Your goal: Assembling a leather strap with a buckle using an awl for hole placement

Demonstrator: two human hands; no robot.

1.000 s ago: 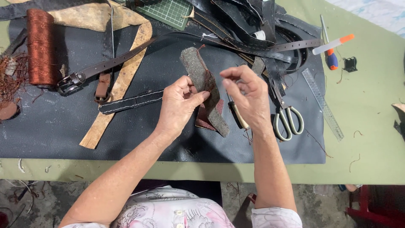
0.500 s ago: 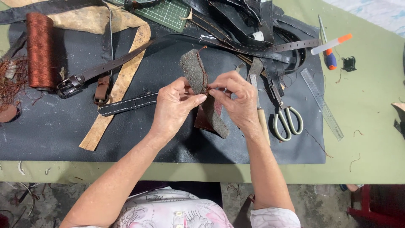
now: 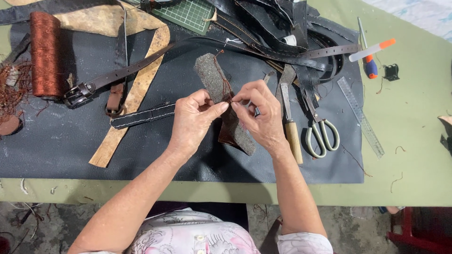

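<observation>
The left hand [image 3: 194, 117] and right hand [image 3: 260, 117] cover the middle of the grey strip [image 3: 214, 80]. Whether the fingertips pinch a needle is too small to tell (only thread shows). The green cutting mat [image 3: 188, 13] runs past the top edge.

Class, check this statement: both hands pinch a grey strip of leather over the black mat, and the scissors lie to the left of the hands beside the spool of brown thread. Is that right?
Not quite. The scissors lie to the right of the hands, beside a wooden-handled knife; the spool of brown thread is far left. The head view shows it. Both the left hand and right hand do pinch the grey strip over the black mat.
</observation>
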